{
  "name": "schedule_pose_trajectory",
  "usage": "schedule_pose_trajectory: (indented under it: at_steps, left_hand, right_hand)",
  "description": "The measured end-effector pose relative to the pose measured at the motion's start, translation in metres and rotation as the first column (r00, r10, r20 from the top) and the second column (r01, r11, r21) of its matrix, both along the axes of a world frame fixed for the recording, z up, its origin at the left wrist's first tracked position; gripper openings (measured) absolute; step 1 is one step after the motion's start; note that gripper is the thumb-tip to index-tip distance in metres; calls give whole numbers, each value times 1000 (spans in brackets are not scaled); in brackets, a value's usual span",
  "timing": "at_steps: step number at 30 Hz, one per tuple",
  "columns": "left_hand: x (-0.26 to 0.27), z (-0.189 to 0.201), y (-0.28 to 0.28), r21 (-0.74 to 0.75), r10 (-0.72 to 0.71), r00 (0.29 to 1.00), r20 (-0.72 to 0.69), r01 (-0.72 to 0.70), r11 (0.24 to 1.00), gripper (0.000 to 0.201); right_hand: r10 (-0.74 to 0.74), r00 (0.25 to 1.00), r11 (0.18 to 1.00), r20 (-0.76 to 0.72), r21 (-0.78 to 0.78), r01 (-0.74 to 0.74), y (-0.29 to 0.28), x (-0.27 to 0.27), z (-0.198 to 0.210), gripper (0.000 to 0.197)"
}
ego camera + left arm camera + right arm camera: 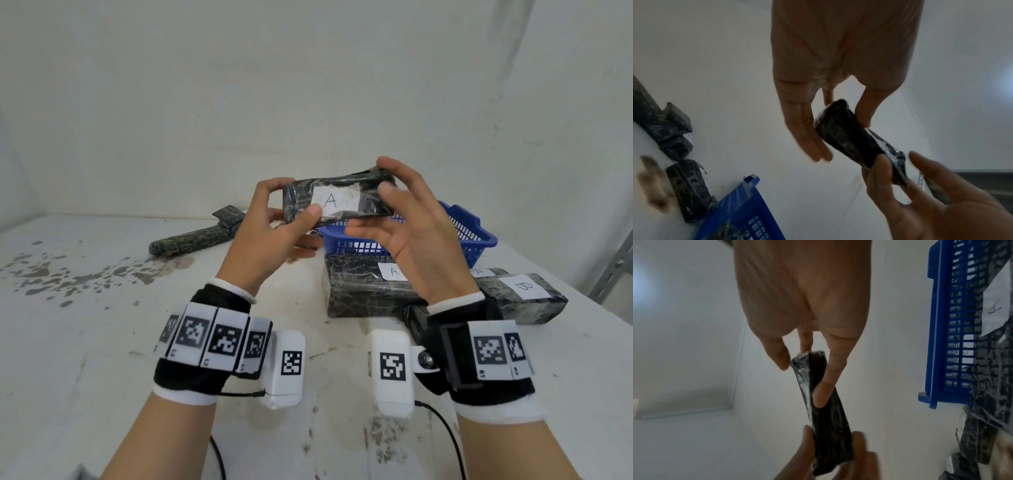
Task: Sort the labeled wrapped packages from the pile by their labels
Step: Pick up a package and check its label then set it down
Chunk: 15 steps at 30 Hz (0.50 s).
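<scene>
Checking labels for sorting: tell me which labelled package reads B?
The package at the table's right edge; its white label reads B, others show A.

Pkg (337,200) I hold: glossy crinkled plastic wrap, matt paper label (334,201). Basket (459,233): blue plastic mesh. Table (102,325): scuffed, matt.

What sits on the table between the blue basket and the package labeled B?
In the head view, wrapped packages labeled A lie between the blue basket and the B package, partly hidden by the right hand.
</scene>
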<state>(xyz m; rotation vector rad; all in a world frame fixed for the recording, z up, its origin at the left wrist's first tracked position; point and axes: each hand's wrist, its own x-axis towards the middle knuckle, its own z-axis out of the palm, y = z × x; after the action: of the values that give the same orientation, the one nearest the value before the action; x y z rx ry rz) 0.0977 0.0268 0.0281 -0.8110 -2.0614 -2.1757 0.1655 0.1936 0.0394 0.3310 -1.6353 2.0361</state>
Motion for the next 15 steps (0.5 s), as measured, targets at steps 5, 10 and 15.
schedule_pose_trajectory:
  at_steps: [5, 10, 15]
  left_hand:
    - [0, 2, 2, 37, 53, 996, -65, -51, 998, 45]
    - [0, 2, 1, 52, 72, 995, -70, -68, 996, 44]
    - [-1, 2, 1, 57, 70, 996, -58, -67, 996, 39]
  right_hand:
    - [-187, 982, 975, -7, 118, 187, 4, -6, -5, 33]
    - [-222, 975, 961, -25, 161, 224, 6, -6, -5, 37]
    - [-200, 979, 954, -34, 221, 203, 2, -7, -8, 47]
